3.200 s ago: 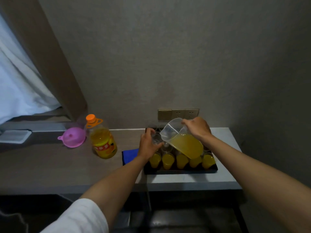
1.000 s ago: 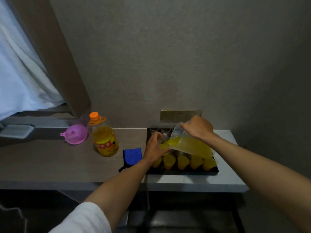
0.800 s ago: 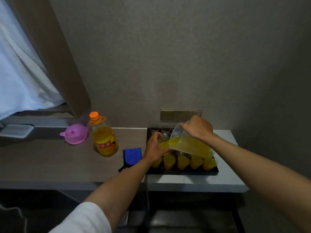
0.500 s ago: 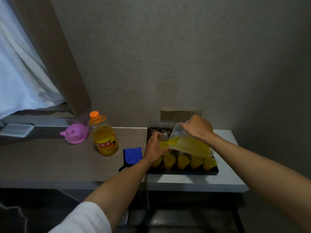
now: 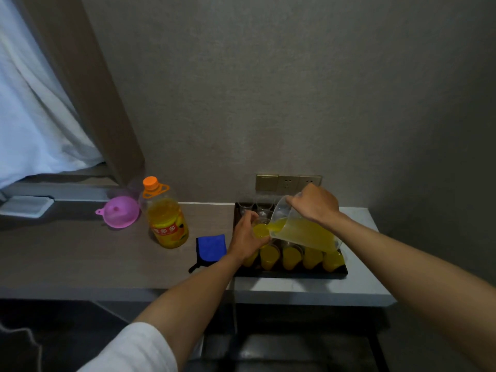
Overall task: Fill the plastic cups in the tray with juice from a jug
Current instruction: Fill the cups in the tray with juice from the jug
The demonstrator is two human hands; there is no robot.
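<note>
Both bare forearms reach forward, the left hand [image 5: 248, 237] with fingers curled round a small cup [image 5: 261, 230] held up, the right hand [image 5: 314, 204] gripping a tilted jug [image 5: 300, 232] from above, its wrist bent, beside the left.

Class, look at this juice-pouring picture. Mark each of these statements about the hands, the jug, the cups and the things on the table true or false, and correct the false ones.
1. The right hand tilts the jug so that juice runs into a cup. True.
2. The left hand lies flat on the blue cloth. False: it holds the cup being filled, over the tray.
3. The front row of cups in the tray holds juice. True.
4. The juice bottle has its cap off. False: an orange cap sits on it.
5. The pink funnel stands inside the tray. False: it lies on the table left of the bottle.
</note>
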